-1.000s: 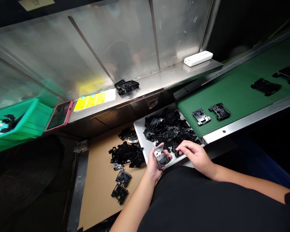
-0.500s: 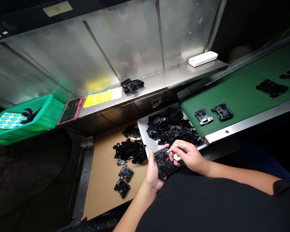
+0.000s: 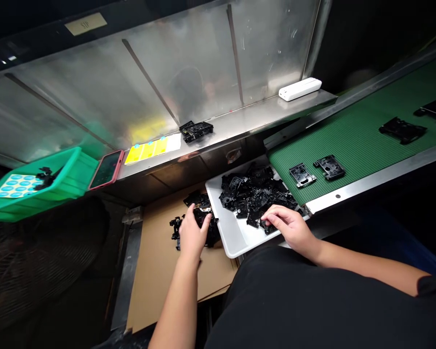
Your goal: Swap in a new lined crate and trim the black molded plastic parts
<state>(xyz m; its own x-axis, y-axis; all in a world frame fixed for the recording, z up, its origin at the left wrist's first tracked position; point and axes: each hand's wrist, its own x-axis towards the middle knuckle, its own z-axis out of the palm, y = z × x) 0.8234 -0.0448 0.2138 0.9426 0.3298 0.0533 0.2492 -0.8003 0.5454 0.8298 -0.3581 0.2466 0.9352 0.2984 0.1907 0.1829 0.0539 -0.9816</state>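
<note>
My left hand (image 3: pixel 193 235) reaches over a pile of black plastic parts (image 3: pixel 212 235) on a cardboard sheet (image 3: pixel 152 281). Its thumb and fingers are spread apart, and I see nothing held in it; contact with the pile cannot be told. Above the near right side of a white tray (image 3: pixel 225 242) is my right hand (image 3: pixel 290 228). Its fingertips are pinched together, and whatever they may hold is too small or hidden. Many black molded parts (image 3: pixel 247 194) lie heaped in the tray. My left hand and forearm hide part of the cardboard.
A green conveyor belt (image 3: pixel 363 155) at right carries several black parts (image 3: pixel 330 167). The metal shelf (image 3: pixel 236 121) holds a white device (image 3: pixel 300 89), stacked black parts (image 3: pixel 196 132), yellow label sheets (image 3: pixel 147 149) and a phone (image 3: pixel 107 169). A green bin (image 3: pixel 69 174) stands left.
My left hand has let go of the black part and moved left to the pile on the cardboard. My right hand stays pinched over the tray, slightly farther right.
</note>
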